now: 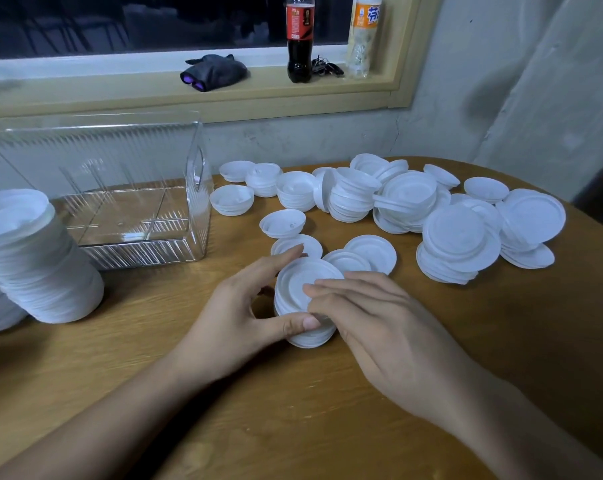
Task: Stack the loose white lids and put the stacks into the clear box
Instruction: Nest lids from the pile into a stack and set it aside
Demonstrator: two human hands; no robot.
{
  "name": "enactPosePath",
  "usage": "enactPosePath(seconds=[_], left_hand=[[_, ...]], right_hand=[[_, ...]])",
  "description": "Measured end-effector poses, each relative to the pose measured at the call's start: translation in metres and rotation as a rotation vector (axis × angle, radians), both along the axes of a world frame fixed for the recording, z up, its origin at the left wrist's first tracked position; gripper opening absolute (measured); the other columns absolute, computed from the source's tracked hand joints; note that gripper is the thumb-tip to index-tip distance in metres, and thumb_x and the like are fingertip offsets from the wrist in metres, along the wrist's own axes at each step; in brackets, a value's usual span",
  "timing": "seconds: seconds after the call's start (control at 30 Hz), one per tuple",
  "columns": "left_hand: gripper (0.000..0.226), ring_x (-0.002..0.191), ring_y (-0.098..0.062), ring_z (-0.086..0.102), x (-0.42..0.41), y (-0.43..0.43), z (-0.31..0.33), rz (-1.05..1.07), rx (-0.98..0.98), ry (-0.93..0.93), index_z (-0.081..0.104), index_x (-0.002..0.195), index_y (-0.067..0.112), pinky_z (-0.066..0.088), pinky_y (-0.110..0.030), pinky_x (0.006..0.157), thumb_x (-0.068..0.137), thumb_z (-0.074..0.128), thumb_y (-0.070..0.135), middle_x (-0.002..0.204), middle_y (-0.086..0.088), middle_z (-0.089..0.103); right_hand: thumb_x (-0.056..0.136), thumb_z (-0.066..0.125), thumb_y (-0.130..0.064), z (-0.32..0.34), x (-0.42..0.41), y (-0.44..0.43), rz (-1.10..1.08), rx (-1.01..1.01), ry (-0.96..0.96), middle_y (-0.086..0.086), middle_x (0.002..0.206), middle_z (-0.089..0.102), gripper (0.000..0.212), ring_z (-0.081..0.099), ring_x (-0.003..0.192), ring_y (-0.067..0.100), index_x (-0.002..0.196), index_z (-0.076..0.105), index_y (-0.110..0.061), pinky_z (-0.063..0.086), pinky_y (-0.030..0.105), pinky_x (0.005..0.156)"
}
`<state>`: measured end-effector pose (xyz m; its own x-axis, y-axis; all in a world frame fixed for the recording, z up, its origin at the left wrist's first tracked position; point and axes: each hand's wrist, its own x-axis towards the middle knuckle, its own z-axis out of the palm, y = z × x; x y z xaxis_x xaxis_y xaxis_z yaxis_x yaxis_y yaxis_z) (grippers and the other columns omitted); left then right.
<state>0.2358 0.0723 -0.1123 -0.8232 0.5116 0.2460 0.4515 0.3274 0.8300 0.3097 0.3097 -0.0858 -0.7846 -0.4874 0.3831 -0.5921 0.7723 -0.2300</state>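
A short stack of white lids (298, 289) stands on the wooden table (258, 410) in front of me. My left hand (237, 313) grips its left side, thumb at the front and fingers curved round the back. My right hand (373, 320) lies over its right side, fingers stretched across the top lid. Several loose lids (371, 252) lie just behind the stack. A big heap of loose lids (411, 202) spreads across the back right. The clear box (127, 199), ribbed and with dividers, stands at the back left and holds no lids.
A tall leaning stack of lids (33, 258) stands at the left edge, beside the box. On the window sill behind are a cola bottle (299, 39), an orange drink bottle (364, 32), a dark glove (213, 72) and keys (326, 67). A grey wall closes the right side.
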Motion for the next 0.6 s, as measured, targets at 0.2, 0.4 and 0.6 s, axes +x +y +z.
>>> enactPosePath(seconds=[0.2,0.4,0.6], left_hand=[[0.093,0.141,0.001,0.056,0.003,-0.004,-0.007,0.020,-0.031,0.005,0.049,0.161,0.030,0.041,-0.012,0.112,0.081,0.084,0.062,0.150,0.029,0.060],[0.086,0.152,-0.004,0.046,0.005,-0.005,-0.018,0.000,-0.067,0.097,0.037,0.167,0.025,0.036,-0.021,0.122,0.098,0.068,0.063,0.164,0.025,0.048],[0.057,0.136,-0.023,0.062,-0.013,-0.014,-0.008,0.031,0.030,0.134,0.061,0.148,0.018,0.046,-0.033,0.110,0.114,0.035,0.055,0.145,0.005,0.066]], right_hand=[[0.102,0.058,0.004,-0.012,0.001,0.000,0.024,-0.003,-0.012,-0.006,0.154,0.061,0.039,0.045,0.153,0.008,0.134,0.067,-0.017,0.035,0.038,0.126],[0.101,0.057,0.009,-0.015,0.003,-0.003,0.051,-0.067,0.021,0.001,0.158,0.058,0.046,0.040,0.157,0.014,0.142,0.066,-0.010,0.038,0.041,0.126],[0.110,0.060,-0.008,-0.002,-0.005,0.022,-0.059,-0.215,0.045,-0.003,0.153,0.059,0.030,0.052,0.147,0.016,0.137,0.069,-0.011,0.047,0.041,0.114]])
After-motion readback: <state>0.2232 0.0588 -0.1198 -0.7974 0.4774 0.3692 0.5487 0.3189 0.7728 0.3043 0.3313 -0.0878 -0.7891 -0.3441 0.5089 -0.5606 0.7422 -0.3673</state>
